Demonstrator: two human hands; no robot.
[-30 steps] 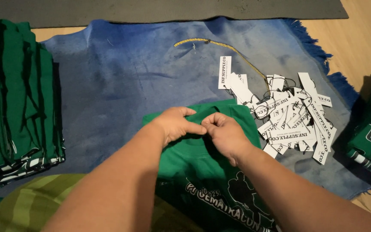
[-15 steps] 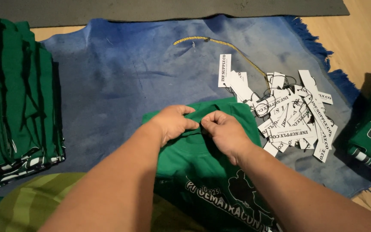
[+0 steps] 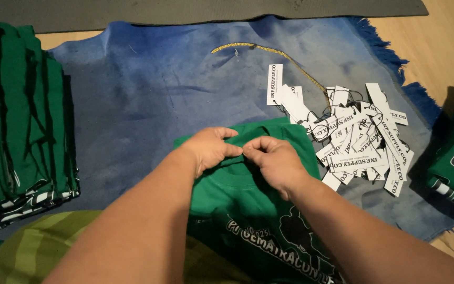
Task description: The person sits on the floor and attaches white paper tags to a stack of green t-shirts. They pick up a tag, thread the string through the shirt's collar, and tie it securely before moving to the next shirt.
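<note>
Both my forearms reach forward, bare. Left hand and right hand meet knuckles-up, fingertips pinched together, thumbs touching.

**One head-worn camera, looking steeply down over the hands**

Only a single view was on offer, from the person's head, tilted sharply down and forward at the floor. It sat close: both forearms ran in from the bottom edge, and the left hand and right hand met near centre frame on the green shirt. Beyond the fingertips stretched the blue rug; right of the fingers lay the pile of white tags; far left of them, the stack of green shirts was cut by the frame edge. No second view shared the scene.
</note>
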